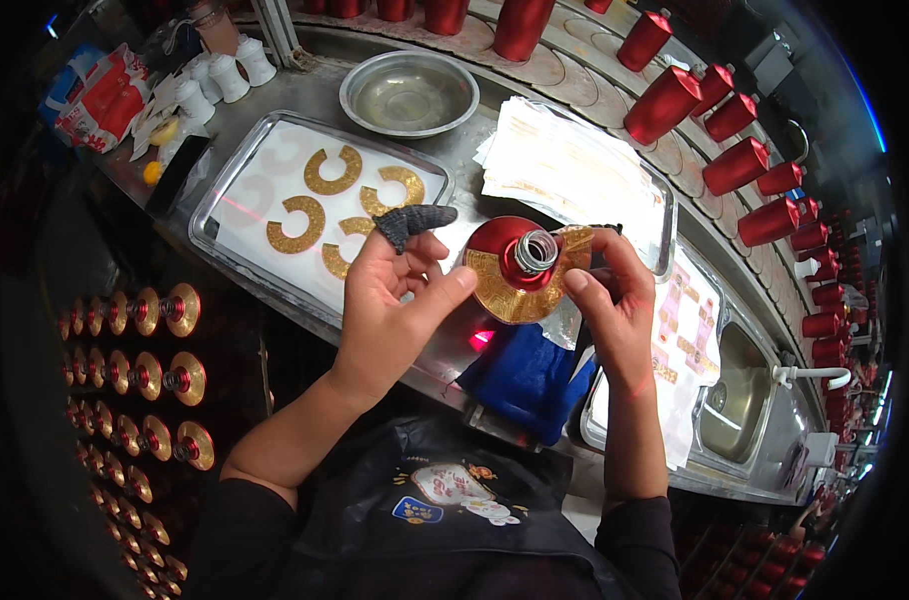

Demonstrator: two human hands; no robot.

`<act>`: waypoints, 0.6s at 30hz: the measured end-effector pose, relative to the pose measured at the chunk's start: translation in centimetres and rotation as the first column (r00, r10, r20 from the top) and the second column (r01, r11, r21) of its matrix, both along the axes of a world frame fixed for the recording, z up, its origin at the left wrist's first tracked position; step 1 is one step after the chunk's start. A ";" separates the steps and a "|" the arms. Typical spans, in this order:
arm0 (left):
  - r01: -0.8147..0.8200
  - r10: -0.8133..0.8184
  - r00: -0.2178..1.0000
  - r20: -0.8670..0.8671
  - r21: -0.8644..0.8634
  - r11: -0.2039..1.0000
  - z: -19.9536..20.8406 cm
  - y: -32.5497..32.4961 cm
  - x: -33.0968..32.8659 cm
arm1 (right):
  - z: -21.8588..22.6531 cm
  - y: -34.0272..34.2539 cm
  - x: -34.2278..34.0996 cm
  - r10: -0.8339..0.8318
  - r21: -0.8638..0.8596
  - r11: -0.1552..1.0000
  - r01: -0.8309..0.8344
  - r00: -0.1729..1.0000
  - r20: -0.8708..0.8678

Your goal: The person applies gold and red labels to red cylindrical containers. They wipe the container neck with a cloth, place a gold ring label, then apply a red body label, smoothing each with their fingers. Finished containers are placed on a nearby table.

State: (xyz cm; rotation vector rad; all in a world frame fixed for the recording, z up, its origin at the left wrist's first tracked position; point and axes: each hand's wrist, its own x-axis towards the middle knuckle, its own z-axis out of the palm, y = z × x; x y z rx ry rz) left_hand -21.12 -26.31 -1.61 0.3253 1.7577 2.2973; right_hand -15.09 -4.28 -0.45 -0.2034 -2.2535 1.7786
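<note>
A red metallic bottle [492,238] with a bare threaded neck faces me between my hands. Around its shoulder lies a C-shaped gold decal [515,300]. My right hand [615,290] pinches the decal's right end between thumb and forefinger. With its thumb tip my left hand [400,290] touches the decal's left side. The left forefinger, in a black finger sleeve [415,224], stretches out above the bottle, and the other fingers are half bent and apart. The bottle's lower body is mostly hidden. Just beyond my left hand, more gold C-shaped decals [295,225] lie on a white sheet in a metal tray [207,222].
A metal basin [410,93] of liquid stands behind the tray. Papers [555,155] lie to its right. A blue cloth [525,385] hangs at the front edge. Right are patterned sheets [680,330] and a sink [740,400]. Red bottles [665,105] line a curved conveyor; gold-shouldered bottles [183,310] stand lower left.
</note>
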 end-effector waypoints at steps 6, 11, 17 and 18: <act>0.139 -0.131 0.987 -0.098 0.076 0.987 -0.8 0.7 -1.1 | -2.1 -1.6 0.9 0.024 -0.287 0.958 -0.030 0.999 -0.027; 0.257 -0.252 0.966 -0.050 0.158 0.953 -0.9 1.5 -0.7 | -2.4 -2.1 0.1 0.013 -0.332 0.943 -0.028 0.999 -0.047; 0.226 -0.214 0.972 -0.094 0.149 0.963 -0.9 2.1 -0.2 | -1.3 -1.9 -0.2 0.017 -0.429 0.903 -0.012 1.000 0.008; 0.217 -0.202 0.974 -0.103 0.160 0.963 -1.0 2.2 -0.2 | -1.3 -1.9 -0.3 0.025 -0.437 0.899 -0.016 1.000 0.016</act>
